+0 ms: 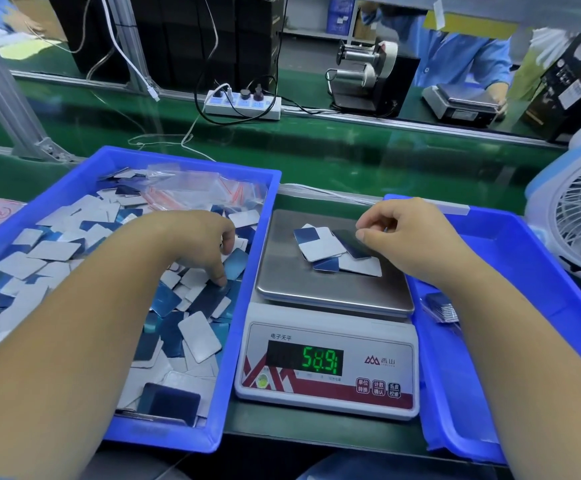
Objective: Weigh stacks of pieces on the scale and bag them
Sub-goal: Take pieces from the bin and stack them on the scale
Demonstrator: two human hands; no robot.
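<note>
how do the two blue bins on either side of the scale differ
The left bin is piled with loose blue and white pieces plus clear bags; the right bin shows mostly bare floor with one bagged stack. The left hand reaches into the left bin; the right hand is at the scale, not in the right bin. Both are shallow blue plastic trays.

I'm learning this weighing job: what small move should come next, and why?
Probably the left hand should pick a piece from the left bin and add it to the pile on the scale. Its fingers already touch loose pieces, the right hand hovers over the pile, and nothing is bagged yet.
</note>
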